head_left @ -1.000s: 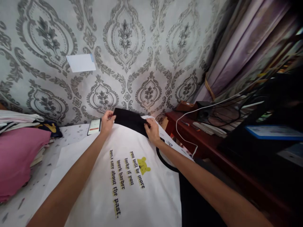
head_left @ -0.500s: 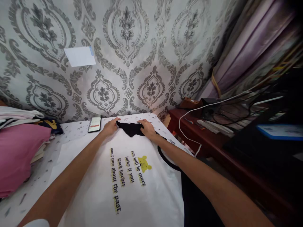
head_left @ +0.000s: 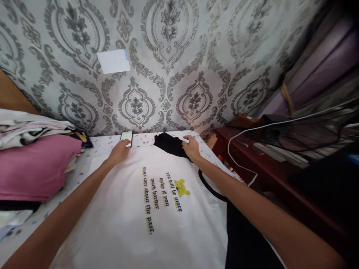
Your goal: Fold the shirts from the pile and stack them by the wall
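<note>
A white T-shirt (head_left: 120, 220) with black sleeves, lettering and a yellow bear print lies spread sideways in front of me. My left hand (head_left: 120, 150) is closed at the far left edge of the shirt, its fingers overlapping the lower part of a phone (head_left: 126, 136). Its fingertips are small in view, but they appear to pinch the white cloth. At the far black sleeve (head_left: 169, 144), my right hand (head_left: 192, 148) has thumb and fingers closed on the sleeve's right part. The black collar curves under my right forearm, and the near black sleeve lies partly behind that arm.
A pile of folded clothes with a pink piece (head_left: 42, 164) stands at the left. On the right is a dark red table (head_left: 238, 149) with a white cable (head_left: 228, 147) and clutter. The patterned wall (head_left: 165, 89), bearing a white card (head_left: 113, 61), rises behind the bed.
My left hand has let go of the black sleeve and moved left to the phone and shirt edge. My right hand stays at the sleeve, which now lies flatter. The view has turned left.
</note>
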